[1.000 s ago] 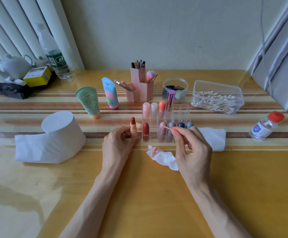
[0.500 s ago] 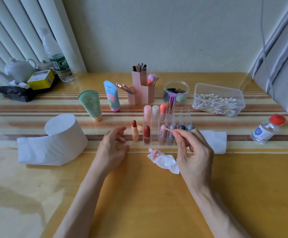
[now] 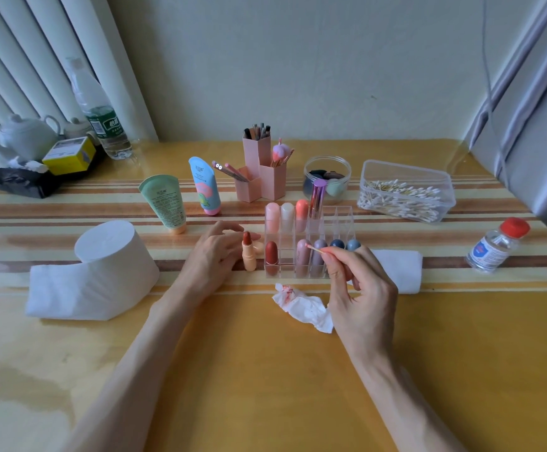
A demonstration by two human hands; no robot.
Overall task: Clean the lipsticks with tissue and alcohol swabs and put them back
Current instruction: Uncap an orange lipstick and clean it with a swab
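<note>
Lipstick, uncapped, a peach-coloured case with a brick-red bullet (image 3: pixel 248 252): I read it standing upright on the yellow wooden table (image 3: pixel 298 370), long axis vertical, just beside the left wall of the clear acrylic organiser (image 3: pixel 342 214) and outside its compartments; a small peach cap (image 3: pixel 259 246) sits just behind it. It lies directly right of the left hand (image 3: pixel 212 256), the nearer of the 2 hands; that hand's fingers are loosely curled and end just beside the case, gripping nothing I can see; I cannot tell whether a fingertip touches it. The right hand (image 3: pixel 360 288) hangs in front of the organiser's front row, pinching a wooden-stemmed cotton swab (image 3: pixel 316 249) between thumb and fingers, its pinkish tip pointing left towards the lipstick; my guess is the left takes hold and the swab comes across. A crumpled white tissue with red smears (image 3: pixel 301 305) lies just beside the right hand.
</note>
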